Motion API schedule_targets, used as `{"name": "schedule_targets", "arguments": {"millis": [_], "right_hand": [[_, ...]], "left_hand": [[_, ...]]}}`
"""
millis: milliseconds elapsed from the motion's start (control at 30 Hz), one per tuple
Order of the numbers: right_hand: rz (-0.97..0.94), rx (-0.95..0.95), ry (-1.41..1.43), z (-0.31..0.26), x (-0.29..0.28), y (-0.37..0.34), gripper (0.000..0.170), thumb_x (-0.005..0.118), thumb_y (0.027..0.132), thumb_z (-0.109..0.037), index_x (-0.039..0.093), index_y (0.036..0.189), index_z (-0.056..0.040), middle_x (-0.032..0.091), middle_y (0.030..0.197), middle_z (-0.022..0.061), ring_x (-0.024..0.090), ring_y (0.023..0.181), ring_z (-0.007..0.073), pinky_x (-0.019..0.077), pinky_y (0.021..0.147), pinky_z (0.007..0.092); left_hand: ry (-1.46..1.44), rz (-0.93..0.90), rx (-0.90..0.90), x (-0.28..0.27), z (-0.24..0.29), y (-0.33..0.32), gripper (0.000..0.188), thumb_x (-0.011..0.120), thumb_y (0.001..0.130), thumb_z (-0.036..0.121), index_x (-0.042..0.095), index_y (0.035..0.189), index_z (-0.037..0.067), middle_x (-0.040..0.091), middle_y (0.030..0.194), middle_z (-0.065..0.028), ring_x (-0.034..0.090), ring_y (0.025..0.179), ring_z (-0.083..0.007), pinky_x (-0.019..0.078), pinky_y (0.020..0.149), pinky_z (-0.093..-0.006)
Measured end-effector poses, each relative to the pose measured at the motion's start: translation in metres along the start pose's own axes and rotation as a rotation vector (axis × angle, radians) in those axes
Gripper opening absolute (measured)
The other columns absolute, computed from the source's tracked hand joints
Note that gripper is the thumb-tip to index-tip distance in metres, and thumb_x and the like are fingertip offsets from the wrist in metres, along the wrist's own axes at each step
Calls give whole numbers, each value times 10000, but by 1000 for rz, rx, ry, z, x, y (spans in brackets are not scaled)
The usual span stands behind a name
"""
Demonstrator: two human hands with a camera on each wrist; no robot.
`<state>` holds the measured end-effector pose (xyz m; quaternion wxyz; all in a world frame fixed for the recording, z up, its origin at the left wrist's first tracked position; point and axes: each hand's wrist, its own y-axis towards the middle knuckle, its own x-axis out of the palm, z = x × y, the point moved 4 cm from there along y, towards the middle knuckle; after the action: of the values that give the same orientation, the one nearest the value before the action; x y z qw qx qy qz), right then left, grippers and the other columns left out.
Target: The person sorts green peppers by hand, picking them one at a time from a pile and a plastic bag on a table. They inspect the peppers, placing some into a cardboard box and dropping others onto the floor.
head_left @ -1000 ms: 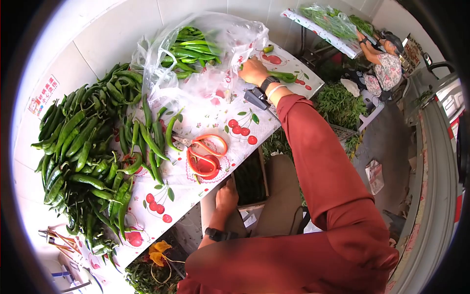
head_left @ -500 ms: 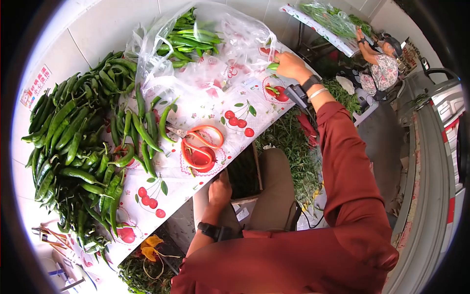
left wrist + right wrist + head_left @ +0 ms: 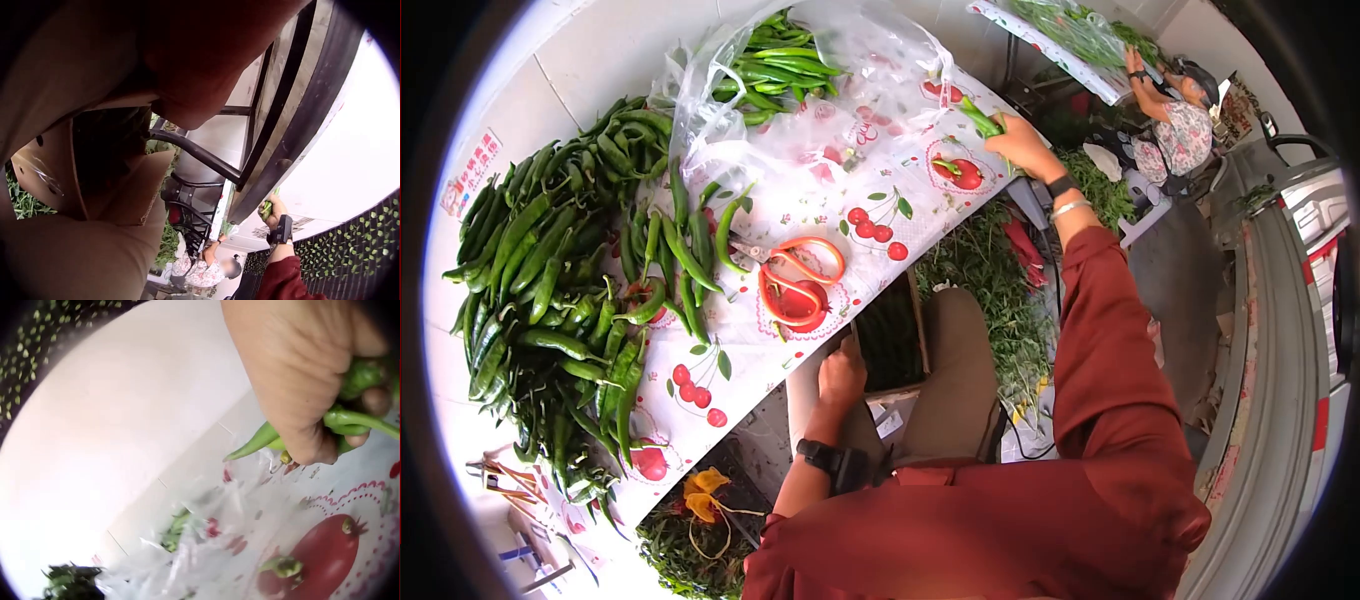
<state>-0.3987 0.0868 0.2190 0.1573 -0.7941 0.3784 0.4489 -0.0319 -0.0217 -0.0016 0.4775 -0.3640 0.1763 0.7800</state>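
Note:
Out at the table's right end, my right hand grips a few green chili peppers; the right wrist view shows a pepper tip and stems sticking out of the curled fingers. A short pepper piece lies on the cloth just left of that hand. My left hand is low over my lap, beside a cardboard box under the table edge. Its fingers are mostly hidden, and I cannot tell whether they hold anything. Orange-handled scissors lie on the flowered tablecloth.
A large heap of green peppers covers the table's left side. At the back, a clear plastic bag lies open around more peppers. Cut greenery lies on the floor at right. Another person works at a far table.
My right hand has moved from beside the plastic bag rightward to the table's right edge, and peppers now show in its grip. The left hand stays low by the box.

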Motion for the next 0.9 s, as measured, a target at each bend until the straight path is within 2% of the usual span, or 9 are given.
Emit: {"name": "schedule_targets", "arguments": {"millis": [67,100,233,333,533,667,767,833,900], "right_hand": [[-46,129,555,7,-3,-34,228,604,682,-111,529,876,-18,527,691,24,478,582,96,391,511,251],[-32,85,670,-3,-3,-50,246,575,719,-96,527,949,-22,522,705,0,446,560,72,357,473,218],[-197,128,1026,-30,9,-111,312,537,746,-90,512,1042,2,553,815,34,439,580,48,342,464,171],[-325,182,1115,-46,40,-153,403,525,728,-72,456,1118,6,566,967,102,436,567,56,357,460,181],[-559,347,1115,-55,118,-217,461,542,734,-91,425,1174,-14,560,953,77,452,579,66,365,497,190],[-345,335,856,-38,142,-227,407,549,787,-141,442,1170,-56,554,874,39,468,593,79,379,516,198],[-429,456,970,-34,137,-226,374,538,813,-166,447,1161,-66,552,918,51,484,630,84,398,518,203],[-433,569,1381,-29,142,-228,321,512,840,-199,468,1127,-62,542,955,65,491,661,91,405,496,203],[-467,581,1482,-19,148,-229,310,501,847,-221,479,1110,-58,540,964,75,501,682,100,410,489,206]], "left_hand": [[-18,-12,-13,1,0,0,266,462,746,82,490,1002,15,565,729,-263,548,704,-430,444,629,-499],[66,44,77,3,1,0,175,463,742,72,444,905,10,584,669,-227,582,624,-384,483,585,-466],[72,48,138,10,-5,2,160,428,748,76,442,892,8,576,657,-236,572,608,-395,472,569,-485],[63,52,118,10,1,0,156,412,758,81,442,890,4,571,654,-240,566,605,-403,466,562,-492],[81,35,81,8,7,-1,172,403,757,58,452,911,-2,575,678,-239,574,619,-390,474,577,-471],[66,51,125,2,12,-4,184,427,747,62,460,912,-10,579,691,-237,581,656,-375,477,612,-452],[48,49,125,-1,19,-5,180,431,745,59,463,906,-14,580,704,-240,582,671,-373,475,627,-450],[55,30,82,0,18,-4,168,435,749,60,464,897,-14,580,715,-244,580,679,-377,471,635,-454],[59,30,75,1,18,-4,167,439,749,63,462,895,-14,580,717,-243,580,684,-377,470,638,-455]]}}
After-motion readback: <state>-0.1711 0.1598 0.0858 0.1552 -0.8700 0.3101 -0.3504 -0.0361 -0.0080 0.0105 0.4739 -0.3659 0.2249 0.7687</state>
